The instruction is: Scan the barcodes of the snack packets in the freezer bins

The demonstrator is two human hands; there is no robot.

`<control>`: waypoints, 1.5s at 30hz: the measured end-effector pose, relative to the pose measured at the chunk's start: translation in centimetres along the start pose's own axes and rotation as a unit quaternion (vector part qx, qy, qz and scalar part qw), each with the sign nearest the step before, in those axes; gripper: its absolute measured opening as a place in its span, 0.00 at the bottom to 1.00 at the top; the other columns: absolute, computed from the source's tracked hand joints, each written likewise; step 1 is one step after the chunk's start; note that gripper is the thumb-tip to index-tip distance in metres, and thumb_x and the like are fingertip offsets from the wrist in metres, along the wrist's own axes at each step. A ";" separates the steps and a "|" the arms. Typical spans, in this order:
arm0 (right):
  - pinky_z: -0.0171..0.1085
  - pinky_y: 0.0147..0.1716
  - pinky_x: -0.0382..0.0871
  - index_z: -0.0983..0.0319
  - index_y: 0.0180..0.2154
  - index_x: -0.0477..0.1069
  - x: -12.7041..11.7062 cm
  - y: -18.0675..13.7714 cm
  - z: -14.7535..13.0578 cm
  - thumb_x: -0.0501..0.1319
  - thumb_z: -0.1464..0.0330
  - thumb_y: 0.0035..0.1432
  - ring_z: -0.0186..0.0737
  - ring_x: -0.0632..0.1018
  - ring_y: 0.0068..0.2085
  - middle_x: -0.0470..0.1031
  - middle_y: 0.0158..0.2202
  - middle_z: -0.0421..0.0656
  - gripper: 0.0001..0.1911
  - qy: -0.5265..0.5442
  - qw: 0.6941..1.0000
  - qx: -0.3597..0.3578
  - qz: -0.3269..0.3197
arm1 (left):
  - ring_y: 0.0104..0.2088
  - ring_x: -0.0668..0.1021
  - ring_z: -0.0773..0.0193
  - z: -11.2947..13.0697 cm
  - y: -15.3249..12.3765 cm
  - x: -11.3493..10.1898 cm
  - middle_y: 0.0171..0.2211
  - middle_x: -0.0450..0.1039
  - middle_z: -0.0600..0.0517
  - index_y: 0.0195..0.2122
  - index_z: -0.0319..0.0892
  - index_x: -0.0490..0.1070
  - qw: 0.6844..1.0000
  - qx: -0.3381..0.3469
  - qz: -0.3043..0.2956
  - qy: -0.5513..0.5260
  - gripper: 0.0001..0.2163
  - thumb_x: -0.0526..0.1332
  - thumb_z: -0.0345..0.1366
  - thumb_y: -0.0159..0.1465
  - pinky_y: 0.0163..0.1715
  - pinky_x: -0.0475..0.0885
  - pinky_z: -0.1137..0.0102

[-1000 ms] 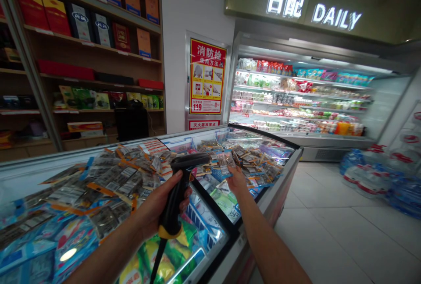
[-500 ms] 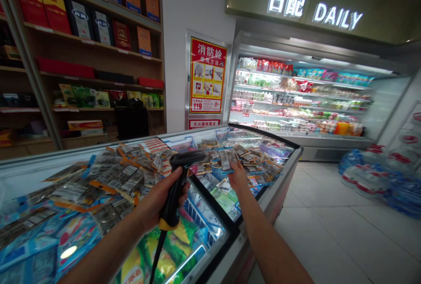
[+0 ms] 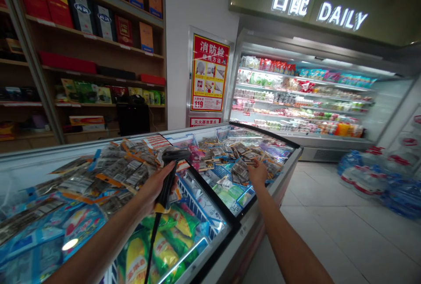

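My left hand is wrapped round the grip of a black and yellow handheld barcode scanner. The scanner's head points right above the chest freezer, and its cable hangs down toward me. My right hand pinches the edge of a small clear packet with dark contents and a printed label. Other similar packets lie around it on the freezer's glass. To the left of the scanner spreads a larger heap of such packets, some with orange edges.
Under the freezer's glass are green and yellow bags and blue packages. Boxed goods fill shelves at the left. A lit refrigerated display stands behind, with bottled water on the floor at right.
My right hand has moved right and slightly down over the packets, with a packet at its fingers. The scanner in my left hand has shifted a little left.
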State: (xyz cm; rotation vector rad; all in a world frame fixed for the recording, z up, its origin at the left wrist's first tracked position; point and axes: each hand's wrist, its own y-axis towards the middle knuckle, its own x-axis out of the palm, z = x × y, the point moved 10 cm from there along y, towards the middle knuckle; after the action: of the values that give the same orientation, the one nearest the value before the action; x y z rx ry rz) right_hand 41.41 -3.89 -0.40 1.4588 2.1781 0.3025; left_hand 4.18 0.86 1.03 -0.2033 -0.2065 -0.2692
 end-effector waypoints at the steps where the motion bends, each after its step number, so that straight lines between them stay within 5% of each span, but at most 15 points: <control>1: 0.45 0.43 0.57 0.70 0.36 0.71 -0.1 -0.2 -0.4 0.56 0.74 0.37 0.51 0.69 0.42 0.71 0.36 0.52 0.19 -0.015 1.000 -0.018 -0.003 | 0.12 0.64 0.72 -0.1 0.0 -0.2 0.14 0.63 0.55 0.21 0.39 0.60 1.000 -0.004 -0.001 0.002 0.15 0.57 0.48 0.50 0.09 0.57 0.78; 7: 0.46 0.47 0.54 0.66 0.37 0.71 1.9 -3.3 -5.3 0.55 0.73 0.44 0.49 0.65 0.48 0.68 0.43 0.51 0.15 -0.077 0.987 -0.141 -0.015 | 0.11 0.63 0.73 -0.2 0.3 -1.2 0.14 0.62 0.57 0.23 0.40 0.61 1.000 -0.012 0.006 -0.015 0.15 0.57 0.48 0.49 0.09 0.57 0.78; 10: 0.42 0.45 0.58 0.64 0.36 0.71 6.7 -7.7 -10.4 0.54 0.72 0.47 0.45 0.68 0.44 0.70 0.41 0.49 0.13 -0.064 0.955 -0.259 -0.127 | 0.12 0.64 0.73 0.2 0.6 -1.9 0.15 0.64 0.56 0.24 0.39 0.63 1.000 0.001 0.009 -0.015 0.16 0.58 0.49 0.48 0.10 0.58 0.78; 14: 0.37 0.42 0.62 0.63 0.37 0.71 12.7 -14.8 -15.3 0.57 0.70 0.47 0.41 0.72 0.40 0.73 0.38 0.46 0.13 -0.012 0.894 -0.313 -0.321 | 0.13 0.66 0.72 0.8 0.7 -2.8 0.16 0.65 0.55 0.24 0.38 0.64 1.000 0.011 0.010 0.001 0.17 0.57 0.50 0.48 0.10 0.59 0.78; 18: 0.36 0.41 0.62 0.59 0.41 0.70 14.7 -20.5 -18.4 0.60 0.62 0.44 0.41 0.72 0.42 0.73 0.40 0.42 0.19 0.026 0.813 -0.371 -0.449 | 0.13 0.66 0.72 1.6 0.5 -3.5 0.16 0.65 0.56 0.25 0.39 0.64 0.999 0.017 0.025 -0.011 0.16 0.58 0.48 0.48 0.11 0.60 0.77; 22: 0.39 0.39 0.62 0.57 0.40 0.70 15.2 -22.4 -18.3 0.64 0.58 0.35 0.46 0.71 0.43 0.73 0.40 0.42 0.25 -0.012 0.769 -0.396 -0.502 | 0.13 0.66 0.72 2.1 0.3 -3.5 0.15 0.64 0.56 0.23 0.39 0.63 0.999 0.015 0.034 -0.015 0.15 0.57 0.48 0.49 0.09 0.59 0.78; 25: 0.37 0.32 0.64 0.60 0.31 0.72 15.8 -21.2 -16.5 0.66 0.59 0.31 0.45 0.73 0.35 0.74 0.31 0.42 0.20 -0.026 0.774 -0.345 -0.531 | 0.13 0.65 0.72 2.3 0.3 -3.1 0.15 0.64 0.56 0.25 0.39 0.63 0.999 0.020 0.019 -0.022 0.15 0.57 0.48 0.50 0.09 0.58 0.78; 29: 0.34 0.25 0.63 0.63 0.27 0.70 14.8 -14.9 -12.5 0.64 0.67 0.34 0.38 0.72 0.27 0.70 0.23 0.38 0.12 0.053 0.883 -0.147 -0.443 | 0.13 0.66 0.73 2.2 0.1 -2.5 0.17 0.65 0.56 0.28 0.39 0.64 0.999 0.021 0.005 -0.032 0.14 0.58 0.47 0.50 0.10 0.59 0.78; 31: 0.33 0.22 0.63 0.62 0.28 0.68 13.8 -12.1 -9.5 0.63 0.68 0.36 0.35 0.71 0.24 0.68 0.21 0.37 0.12 0.160 0.911 -0.001 -0.381 | 0.14 0.66 0.72 2.1 -0.3 -1.8 0.18 0.65 0.56 0.29 0.40 0.64 0.999 0.020 0.001 -0.033 0.14 0.58 0.46 0.50 0.10 0.59 0.78; 35: 0.32 0.18 0.64 0.62 0.30 0.65 12.8 -9.8 -5.3 0.62 0.67 0.36 0.33 0.70 0.21 0.68 0.22 0.36 0.14 0.314 0.886 0.165 -0.298 | 0.14 0.66 0.73 1.3 -1.2 0.3 0.18 0.65 0.55 0.29 0.39 0.64 0.999 -0.005 -0.041 -0.033 0.14 0.58 0.46 0.51 0.11 0.60 0.78; 45: 0.32 0.20 0.66 0.61 0.27 0.65 12.2 -9.1 -3.4 0.60 0.72 0.36 0.31 0.71 0.22 0.69 0.23 0.36 0.10 0.369 0.871 0.211 -0.246 | 0.15 0.66 0.73 -0.3 -2.7 3.1 0.19 0.65 0.55 0.29 0.39 0.65 0.992 -0.045 -0.111 -0.048 0.14 0.57 0.46 0.51 0.11 0.59 0.78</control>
State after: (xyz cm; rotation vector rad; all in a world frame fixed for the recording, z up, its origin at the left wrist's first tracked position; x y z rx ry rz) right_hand 28.70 3.83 -4.92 0.9906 3.3196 0.2284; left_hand 6.43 -2.50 1.91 -0.2834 -0.3133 -0.4908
